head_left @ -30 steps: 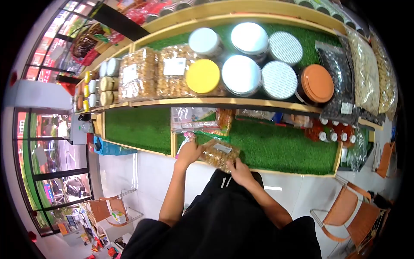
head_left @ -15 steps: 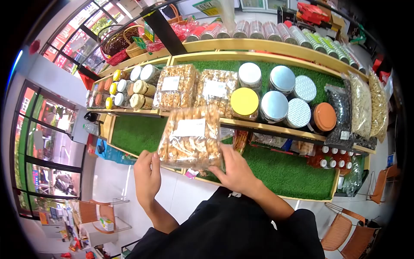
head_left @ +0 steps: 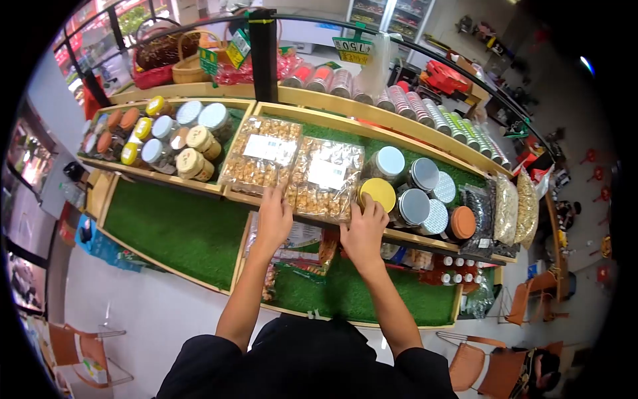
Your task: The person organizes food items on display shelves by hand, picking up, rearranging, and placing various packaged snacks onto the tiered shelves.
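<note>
Snack bag (head_left: 325, 176) just went from mid-air onto the upper shelf (head_left: 339, 132), center frame, so looks basically placed. Left hand (head_left: 274, 223) is by its lower-left corner, right hand (head_left: 364, 233) at lower-right beside the yellow lid (head_left: 378, 193); hands apart, grip's hard to tell.

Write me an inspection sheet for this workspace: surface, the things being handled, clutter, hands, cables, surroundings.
Surface: upper shelf, wood-framed, lined with green turf; lower shelf likewise.
Things handled: left pack and right pack, clear, white-labelled, side by side on the upper shelf.
Clutter: lidded jars on both sides of the packs; filled bags at right.
Hands: left hand in front, near where the packs meet; right hand at the right pack's front right corner; grip unclear.
Cables: nothing seen.
Surroundings: baskets behind; chairs nearby.
</note>
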`<state>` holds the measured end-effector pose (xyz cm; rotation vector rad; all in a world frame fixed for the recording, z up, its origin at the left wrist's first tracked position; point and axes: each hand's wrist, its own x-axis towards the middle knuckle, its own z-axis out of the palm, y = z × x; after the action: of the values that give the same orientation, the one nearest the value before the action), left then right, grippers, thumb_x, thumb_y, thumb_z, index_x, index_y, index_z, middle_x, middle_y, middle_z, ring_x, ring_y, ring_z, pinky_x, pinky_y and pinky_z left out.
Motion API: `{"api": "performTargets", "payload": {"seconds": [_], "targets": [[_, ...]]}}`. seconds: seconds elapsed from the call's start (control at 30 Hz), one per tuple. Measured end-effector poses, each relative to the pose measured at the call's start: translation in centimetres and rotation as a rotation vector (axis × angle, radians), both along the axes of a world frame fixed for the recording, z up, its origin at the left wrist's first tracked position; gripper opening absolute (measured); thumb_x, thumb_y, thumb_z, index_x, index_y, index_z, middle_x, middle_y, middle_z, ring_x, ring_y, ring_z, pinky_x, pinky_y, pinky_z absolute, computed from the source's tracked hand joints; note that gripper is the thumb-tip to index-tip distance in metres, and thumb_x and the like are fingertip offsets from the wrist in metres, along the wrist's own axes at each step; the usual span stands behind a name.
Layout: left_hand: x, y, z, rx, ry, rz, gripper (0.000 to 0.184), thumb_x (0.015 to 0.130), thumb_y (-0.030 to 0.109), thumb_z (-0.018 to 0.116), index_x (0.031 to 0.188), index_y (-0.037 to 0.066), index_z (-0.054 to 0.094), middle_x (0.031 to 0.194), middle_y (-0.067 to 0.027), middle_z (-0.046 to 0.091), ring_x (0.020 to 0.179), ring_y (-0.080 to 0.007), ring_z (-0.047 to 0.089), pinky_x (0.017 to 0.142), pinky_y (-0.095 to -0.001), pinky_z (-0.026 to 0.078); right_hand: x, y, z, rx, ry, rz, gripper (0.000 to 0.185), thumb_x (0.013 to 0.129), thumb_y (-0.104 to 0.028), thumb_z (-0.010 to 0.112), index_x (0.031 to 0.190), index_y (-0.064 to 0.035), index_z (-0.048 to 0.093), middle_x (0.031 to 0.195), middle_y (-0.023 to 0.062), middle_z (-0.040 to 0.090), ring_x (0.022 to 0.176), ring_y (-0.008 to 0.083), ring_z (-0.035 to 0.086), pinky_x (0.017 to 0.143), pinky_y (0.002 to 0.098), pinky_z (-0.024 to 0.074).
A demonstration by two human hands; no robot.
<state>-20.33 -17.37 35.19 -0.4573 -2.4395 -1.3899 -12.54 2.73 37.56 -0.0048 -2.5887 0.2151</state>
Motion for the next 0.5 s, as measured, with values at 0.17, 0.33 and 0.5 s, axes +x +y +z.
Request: {"api": "performTargets", "payload": {"seconds": [0.17,0.33,0.5], "targets": [[1.2,0.0,0.0,0.090,0.020,-0.027,0.051,0.080,0.000,0.058,0.130,0.006,0.051,0.102,-0.0208,0.046,0.097,-0.0365,0.049,0.087,-0.0454,0.040,-0.9,-0.7,0.6,-0.016,0.024,-0.069,0.054,0.069,-0.015,0.075,0.119,-0.0066,0.056,0.123,0.0165,0.049,0.115,0.0340,0.044,0.097,0.0482,0.0306],[-0.1,-0.9,0.8,-0.214,0.058,-0.092,0.050,0.073,0.003,0.069,0.121,0.013,0.058,0.103,-0.0136,0.047,0.100,-0.0295,0.049,0.089,-0.0432,0.034,-1.4,-0.9,1.8,0.030,0.019,-0.063,0.050,0.071,-0.012,0.075,0.117,-0.0090,0.056,0.118,0.0151,0.051,0.114,0.0326,0.046,0.096,0.0468,0.0316],[-1.4,-1.1,1.5,-0.229,0.183,-0.097,0.043,0.072,0.004,0.069,0.114,0.013,0.062,0.099,-0.0107,0.049,0.095,-0.0275,0.049,0.086,-0.0405,0.033,0.7,-5.4,8.1,-0.334,0.169,0.373,0.038,0.077,-0.004,0.066,0.114,-0.0052,0.059,0.106,0.0141,0.058,0.097,0.0316,0.055,0.078,0.0412,0.0443]]}}
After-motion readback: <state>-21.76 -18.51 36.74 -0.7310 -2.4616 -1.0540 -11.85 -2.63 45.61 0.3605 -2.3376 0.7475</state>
